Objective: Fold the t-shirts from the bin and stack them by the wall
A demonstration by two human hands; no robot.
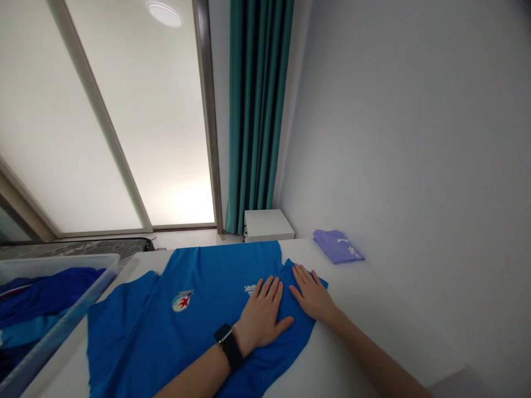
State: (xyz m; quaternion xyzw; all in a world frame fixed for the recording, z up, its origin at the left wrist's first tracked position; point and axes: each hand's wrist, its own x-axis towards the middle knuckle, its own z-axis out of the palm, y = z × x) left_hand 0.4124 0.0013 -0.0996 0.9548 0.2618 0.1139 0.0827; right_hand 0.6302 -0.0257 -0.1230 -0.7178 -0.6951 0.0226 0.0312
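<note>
Head view, blue shirt (207, 309): laid out on white tabletop (348, 331), round badge (182, 301) showing.
Hands: 2, both spread flat, palms down, pinching nothing.
Left hand (264, 318): on shirt, beside white print (249, 289); black watch (229, 346) on wrist.
Right hand (312, 294): on shirt's right-hand sleeve.
Purple cloth (337, 247): folded, right of shirt, far side.
Bin (111, 272): left of shirt, blue clothes (45, 296) inside.
White cabinet (269, 223): beyond shirt.

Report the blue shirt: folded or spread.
Spread: the blue shirt lies broad across the white table, left hand and right hand on it.
</note>
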